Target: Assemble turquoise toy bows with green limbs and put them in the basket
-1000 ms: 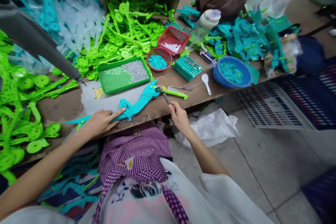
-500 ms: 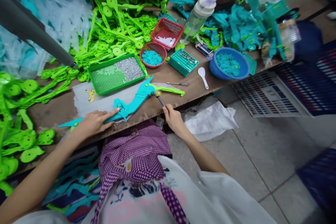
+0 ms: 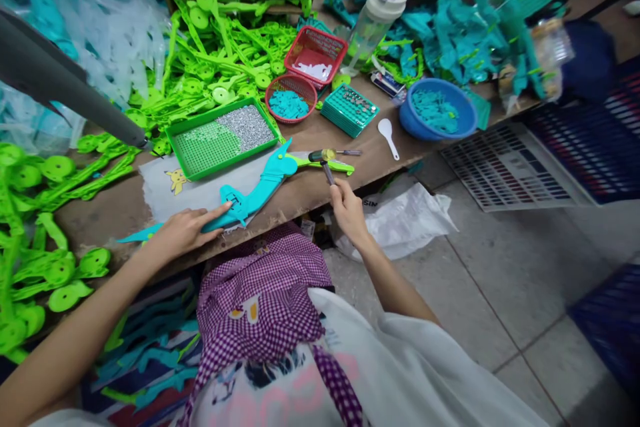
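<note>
On the table lies a long, curved turquoise plastic piece (image 3: 270, 177) with a lime-green lever (image 3: 343, 165) sticking out on its right. My left hand (image 3: 187, 233) holds it down near its narrow left end, index finger stretched along it and the other fingers bent round its edge. My right hand (image 3: 347, 210) is closed on the handle of a small hammer (image 3: 329, 173). The yellow-and-black hammer head is over the lever, to the right of the turquoise piece's wide end. Behind the lever, partly covered, a thin screwdriver (image 3: 350, 153) rests on the table.
A green tray (image 3: 225, 167) of small metal pins stands behind the piece. Farther back are red baskets (image 3: 293, 119), stacked turquoise trays (image 3: 345, 123), a white spoon (image 3: 387, 137), a blue bowl (image 3: 440, 133) and a bottle (image 3: 373, 27). Lime-green parts (image 3: 230, 60) pile up at left.
My right hand has moved the hammer to the right and slightly up, off the joint of the turquoise piece. My left hand stays on the piece.
</note>
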`<state>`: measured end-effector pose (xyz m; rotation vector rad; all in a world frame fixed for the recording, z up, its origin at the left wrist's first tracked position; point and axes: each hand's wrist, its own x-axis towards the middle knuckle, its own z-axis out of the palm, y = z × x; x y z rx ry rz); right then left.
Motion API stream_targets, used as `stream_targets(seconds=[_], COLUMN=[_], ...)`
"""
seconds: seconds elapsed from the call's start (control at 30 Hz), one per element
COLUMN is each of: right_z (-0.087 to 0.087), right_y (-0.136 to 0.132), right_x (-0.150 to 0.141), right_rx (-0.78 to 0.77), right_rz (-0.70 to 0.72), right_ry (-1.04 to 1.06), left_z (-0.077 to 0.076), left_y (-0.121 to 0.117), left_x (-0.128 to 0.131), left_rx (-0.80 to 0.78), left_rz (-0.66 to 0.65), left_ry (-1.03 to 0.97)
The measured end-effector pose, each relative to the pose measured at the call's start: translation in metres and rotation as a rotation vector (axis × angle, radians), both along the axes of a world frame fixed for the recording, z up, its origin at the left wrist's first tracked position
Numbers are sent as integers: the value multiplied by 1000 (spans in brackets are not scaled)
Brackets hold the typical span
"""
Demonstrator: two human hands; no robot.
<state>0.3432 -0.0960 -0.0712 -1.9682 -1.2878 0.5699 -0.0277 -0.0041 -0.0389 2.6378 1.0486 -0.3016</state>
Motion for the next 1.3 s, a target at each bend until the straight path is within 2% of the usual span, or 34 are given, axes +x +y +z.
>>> stream_targets(seconds=[0.17, 0.23, 0.33, 0.43, 0.53, 0.6, 0.67, 0.77, 0.83, 0.93, 1.0, 1.13, 1.2, 1.3], right_z=[1, -4, -10, -4, 7, 9, 6, 2, 2, 2, -1, -10, -9, 2], right_y=[-12, -14, -14, -16, -12, -5, 4, 9, 4, -7, -12, -15, -16, -10], right_x=[-19, -25, -25, -15, -6, -6, -8, -7, 0, 15, 23, 31, 29, 11], right_rx=[76, 26, -74, -16, 69, 14, -105, -201, -143, -10, -34, -141, -73, 88], right_rz=[11, 64, 127, 9, -124, -95, -6, 88, 77, -119, -203, -141, -160, -169], right_ry=[-110, -160, -125, -60, -99, -168, -237, -243, -184, -156, -193, -200, -166, -75], left_z=[-5, -8, -9, -7, -4, -3, -1, -1, -1, -1, 0, 1, 1, 2], left_y=[0, 0, 0, 0, 1, 1, 0, 0, -1, -1, -2, -3, -3, 3], left_x=[-3, -5, -6, -4, -2, -1, -1, -1, -1, 0, 0, 0, 5, 24], left_rx=[-4, 9, 18, 8, -7, -18, -26, -27, -27, -20, -7, -6, -4, 29], left_rz=[5, 9, 10, 20, 32, 43, 48, 43, 47, 49, 52, 47, 41, 55], left_ry=[-40, -51, -31, -8, -10, -9, -1, 5, 7, 31, 42, 19, -4, -19])
